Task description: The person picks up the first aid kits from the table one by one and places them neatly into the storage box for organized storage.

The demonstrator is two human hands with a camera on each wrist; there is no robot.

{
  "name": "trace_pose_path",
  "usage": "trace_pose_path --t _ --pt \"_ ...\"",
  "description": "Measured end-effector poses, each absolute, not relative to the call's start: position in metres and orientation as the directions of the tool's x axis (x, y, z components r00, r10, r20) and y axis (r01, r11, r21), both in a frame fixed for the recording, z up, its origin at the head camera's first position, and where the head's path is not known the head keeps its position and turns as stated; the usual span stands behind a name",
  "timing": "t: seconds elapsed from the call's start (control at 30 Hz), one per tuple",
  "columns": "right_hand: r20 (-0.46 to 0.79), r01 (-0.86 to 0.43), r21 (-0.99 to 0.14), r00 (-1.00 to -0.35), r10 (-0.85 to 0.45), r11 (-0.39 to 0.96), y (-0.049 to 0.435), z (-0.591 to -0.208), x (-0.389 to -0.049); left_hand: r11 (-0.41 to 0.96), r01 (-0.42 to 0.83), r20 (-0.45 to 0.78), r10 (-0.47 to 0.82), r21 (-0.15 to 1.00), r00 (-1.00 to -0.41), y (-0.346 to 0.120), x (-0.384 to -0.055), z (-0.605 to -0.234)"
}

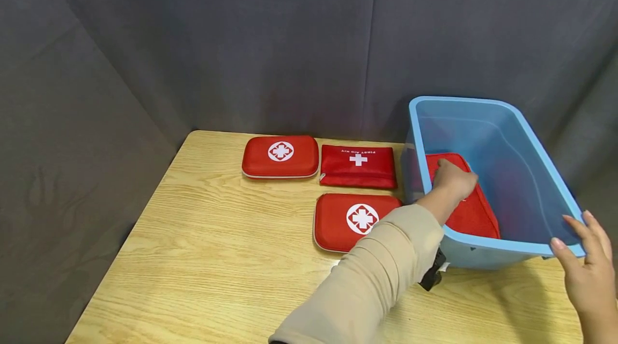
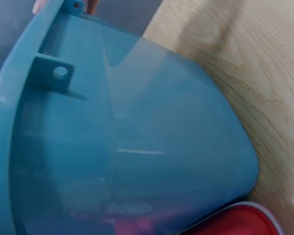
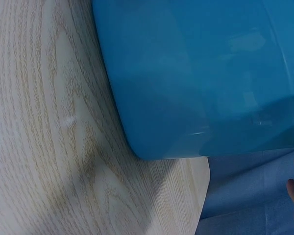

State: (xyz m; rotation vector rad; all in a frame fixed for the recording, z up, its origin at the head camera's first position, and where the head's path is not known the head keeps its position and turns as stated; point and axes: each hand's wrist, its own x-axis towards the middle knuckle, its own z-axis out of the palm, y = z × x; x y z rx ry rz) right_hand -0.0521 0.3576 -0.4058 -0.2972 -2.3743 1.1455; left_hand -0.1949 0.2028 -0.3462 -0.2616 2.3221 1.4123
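My left hand (image 1: 454,178) reaches over the near-left rim into a blue plastic bin (image 1: 494,244). Below it, inside the bin, lies a red fabric bag (image 1: 475,218), its middle covered by the hand. The fingers look bent against the bag, but their tips are hidden, so I cannot tell whether they grip it. At the bin's near-right corner my right hand (image 1: 591,269) holds the rim between thumb and fingers. The left wrist view shows the bin's outer wall (image 2: 152,122) with holed tabs under the rim; the right wrist view shows another outer side (image 3: 186,88).
Left of the bin, on the wooden table (image 1: 203,247), lie a red hard case (image 1: 299,159) with a white cross emblem, a flat red first aid pouch (image 1: 338,164), and a second red case (image 1: 333,220) partly behind my left sleeve. A grey curtain (image 1: 270,54) hangs behind.
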Motion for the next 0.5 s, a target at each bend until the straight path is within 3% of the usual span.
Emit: trace_pose_path --t 0.1,0.23,0.37,0.5 --pt "0.331 -0.007 -0.775 -0.857 0.396 0.632 0.357 -0.406 -0.052 0.461 -0.255 -0.419 0.297 0.85 -0.858 0.191 -0.193 -0.339" --pt "0.345 0.01 -0.753 -0.845 0.408 0.658 0.355 -0.405 -0.052 0.323 -0.208 -0.365 0.566 0.923 -0.739 0.165 -0.195 -0.326" --pt "0.358 0.006 -0.745 -0.841 0.407 0.667 0.357 -0.405 -0.052 0.155 -0.247 -0.285 0.665 0.957 -0.69 0.138 -0.199 -0.32" --pt "0.345 -0.008 -0.755 -0.856 0.386 0.656 0.355 -0.406 -0.052 -0.008 -0.303 -0.214 0.688 0.953 -0.693 0.118 -0.202 -0.323"
